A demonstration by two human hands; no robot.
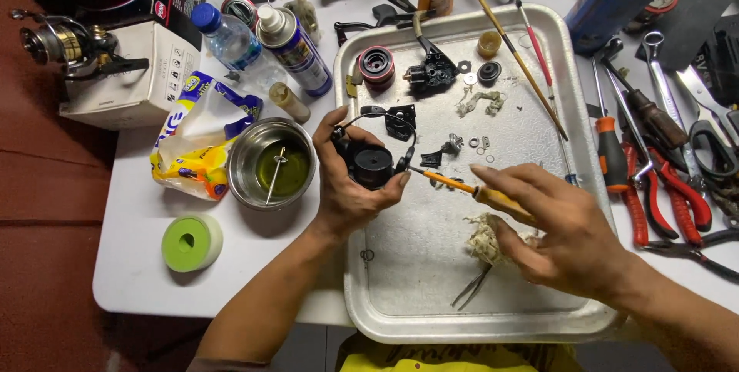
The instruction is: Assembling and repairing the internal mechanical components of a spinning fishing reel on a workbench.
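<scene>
Bowl (250,149) holds yellowish oil; tray (400,295) holds reel parts (431,72).

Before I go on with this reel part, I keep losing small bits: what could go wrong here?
1. The washers and small screws lie loose on the metal tray; a sweep of the right hand could scatter them.
2. The thin yellow-handled tool points at the black reel part beside the left hand's fingers; a slip might jab them.
3. The open steel bowl of oily liquid stands near the left forearm and could tip.
</scene>
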